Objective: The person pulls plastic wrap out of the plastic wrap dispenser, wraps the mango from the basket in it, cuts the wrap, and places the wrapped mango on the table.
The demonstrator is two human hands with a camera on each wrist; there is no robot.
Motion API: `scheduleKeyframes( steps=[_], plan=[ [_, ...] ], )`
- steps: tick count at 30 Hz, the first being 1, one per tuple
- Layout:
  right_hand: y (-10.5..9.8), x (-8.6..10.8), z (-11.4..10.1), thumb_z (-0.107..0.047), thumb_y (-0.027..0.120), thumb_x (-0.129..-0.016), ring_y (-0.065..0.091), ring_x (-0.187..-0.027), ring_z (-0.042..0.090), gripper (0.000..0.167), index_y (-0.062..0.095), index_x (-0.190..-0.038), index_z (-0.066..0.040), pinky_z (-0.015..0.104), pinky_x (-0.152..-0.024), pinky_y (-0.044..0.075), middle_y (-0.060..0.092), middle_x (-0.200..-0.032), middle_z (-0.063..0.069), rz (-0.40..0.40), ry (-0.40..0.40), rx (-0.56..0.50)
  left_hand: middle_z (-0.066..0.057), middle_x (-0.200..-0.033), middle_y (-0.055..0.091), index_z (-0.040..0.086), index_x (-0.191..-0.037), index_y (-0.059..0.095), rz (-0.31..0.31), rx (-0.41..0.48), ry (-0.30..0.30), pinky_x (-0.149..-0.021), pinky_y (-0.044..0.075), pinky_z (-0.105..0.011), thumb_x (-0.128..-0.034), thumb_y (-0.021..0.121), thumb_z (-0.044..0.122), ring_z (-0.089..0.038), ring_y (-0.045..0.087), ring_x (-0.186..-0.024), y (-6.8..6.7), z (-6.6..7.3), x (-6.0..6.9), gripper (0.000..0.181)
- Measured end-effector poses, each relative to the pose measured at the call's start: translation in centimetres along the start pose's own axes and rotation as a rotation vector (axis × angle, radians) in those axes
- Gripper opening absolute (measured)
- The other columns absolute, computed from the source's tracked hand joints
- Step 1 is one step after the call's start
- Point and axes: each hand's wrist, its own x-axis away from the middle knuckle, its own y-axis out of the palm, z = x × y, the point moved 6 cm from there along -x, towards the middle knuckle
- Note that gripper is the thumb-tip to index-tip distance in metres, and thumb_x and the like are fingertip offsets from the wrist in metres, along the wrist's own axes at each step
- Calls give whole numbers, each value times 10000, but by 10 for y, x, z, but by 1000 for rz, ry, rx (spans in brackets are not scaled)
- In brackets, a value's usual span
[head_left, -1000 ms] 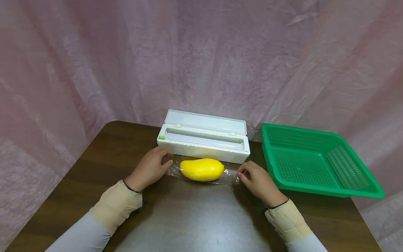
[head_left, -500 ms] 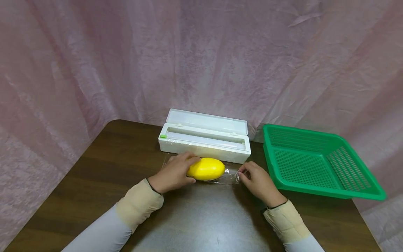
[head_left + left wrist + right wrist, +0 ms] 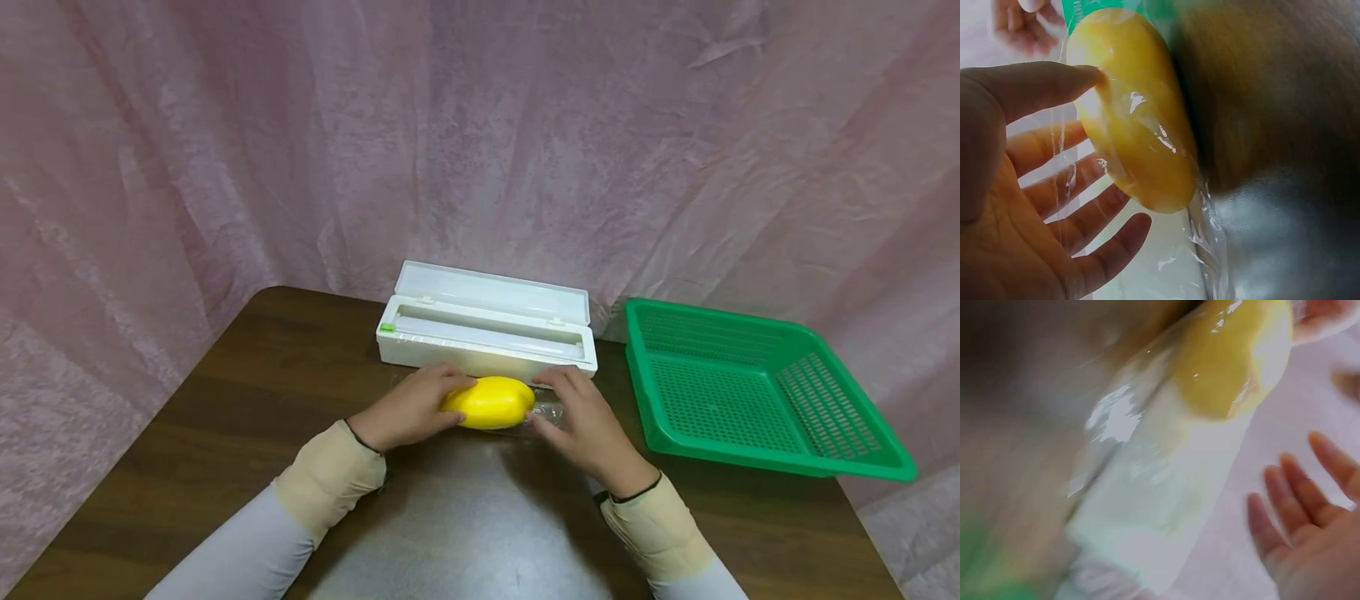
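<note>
A yellow mango (image 3: 498,402) lies on the table in front of the white box, with clear cling film (image 3: 553,412) stretched over it and out past its ends. My left hand (image 3: 412,408) grips the mango's left end; in the left wrist view the thumb presses its side through the film and the fingers (image 3: 1060,200) curl toward it. At the right end, my right hand (image 3: 588,425) is spread close to the mango and film. The right wrist view shows the right fingers (image 3: 1291,494) apart, holding nothing.
Behind the mango stands a white cling film dispenser box (image 3: 420,354), its lid (image 3: 491,292) raised and a roll inside. To the right sits a green plastic basket (image 3: 642,392). A pink curtain (image 3: 480,150) hangs behind the brown table (image 3: 225,433).
My left hand has moved right from the film's left end onto the mango. The right hand has let go of the film's right edge and come left toward the mango.
</note>
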Motion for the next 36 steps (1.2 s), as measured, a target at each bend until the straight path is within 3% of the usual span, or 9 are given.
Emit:
scheduleKeyframes(
  steps=[2,6,14,19,27,36],
  plan=[
    [8,-7,-12,-326,837,-827,557,-1214,294,624,577,-1330,-64,497,-1012,491,567,-1322,122,-61,-32,-11,-122,-1364,606,70,-1385,610,2,8,-5,-1060,460,-463,-930,728,231,-288,577,-1232,1,-1,0,498],
    [24,-16,-20,-360,858,-802,551,-1254,326,754,524,-1409,-65,513,-1048,477,522,-1405,151,-160,-16,7,-112,-1373,597,77,-1391,606,3,27,-16,-1058,461,-456,-934,717,232,-276,569,-1232,1,-1,0,495],
    [32,-17,-4,-274,797,-876,596,-1211,275,586,558,-1375,-80,449,-1026,506,560,-1374,119,-187,54,-91,-125,-1365,596,81,-1393,606,12,61,-11,-1047,472,-457,-928,714,203,-283,574,-1230,-1,-4,2,493],
    [34,-16,5,-258,756,-913,600,-1176,232,516,574,-1366,-88,448,-1007,504,607,-1332,84,-216,86,-179,-118,-1368,586,115,-1420,588,-15,86,-19,-1046,469,-459,-939,702,218,-280,564,-1239,-2,-9,4,505],
    [38,-16,10,-272,730,-934,601,-1160,220,508,563,-1382,-98,447,-993,525,622,-1317,71,-243,100,-261,-108,-1374,605,103,-1409,596,-37,131,-15,-1059,465,-465,-948,700,239,-273,571,-1261,-9,-18,6,492],
    [37,-13,13,-314,693,-960,575,-1214,239,516,545,-1421,-134,472,-1009,514,592,-1371,76,-274,129,-327,-61,-1387,630,121,-1400,607,-48,162,1,-1102,440,-475,-959,688,291,-265,571,-1294,-7,-22,5,480]
  ],
)
